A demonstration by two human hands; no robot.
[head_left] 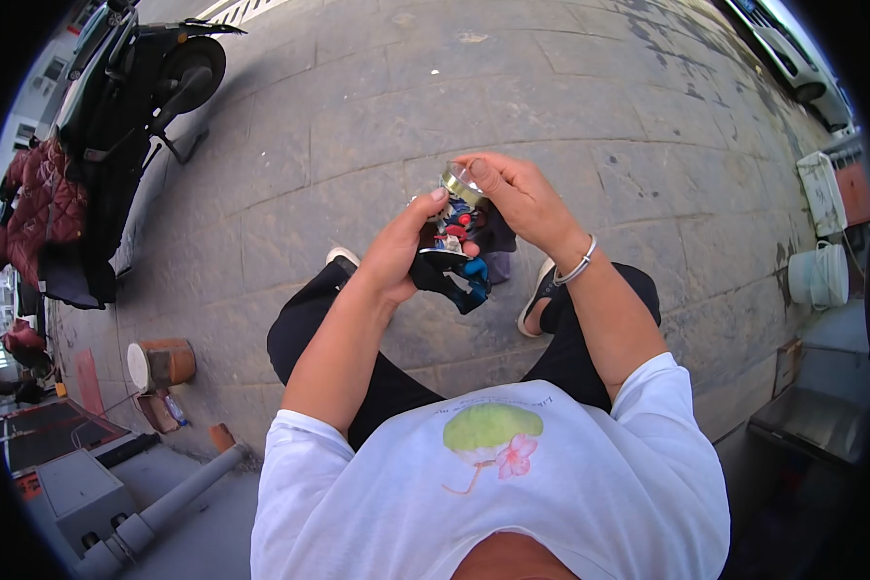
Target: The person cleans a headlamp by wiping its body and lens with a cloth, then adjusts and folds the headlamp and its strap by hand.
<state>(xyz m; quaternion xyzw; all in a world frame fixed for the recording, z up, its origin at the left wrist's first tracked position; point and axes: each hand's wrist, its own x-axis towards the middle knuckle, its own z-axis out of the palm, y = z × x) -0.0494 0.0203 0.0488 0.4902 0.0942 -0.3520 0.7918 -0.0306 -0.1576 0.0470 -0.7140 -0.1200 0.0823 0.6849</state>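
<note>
My left hand [401, 246] is wrapped round a bundle of small colourful things [454, 230], red, blue and white, too small to name singly. At its top is a clear round piece with a gold-coloured band [461, 184], like a jar or a tape roll; I cannot tell which. My left thumb presses near its side. My right hand [517, 193] is closed at the upper edge of this banded piece, thumb and fingers pinched on it. Dark and blue cloth [469, 282] hangs below the hands, between my knees.
Grey paving [358, 116] stretches ahead. A dark scooter [130, 126] with a quilted maroon cover [43, 198] stands at left. A bucket [164, 364] and a grey pipe [179, 503] are at lower left. At right are a white bucket [819, 275] and a parked car [793, 58].
</note>
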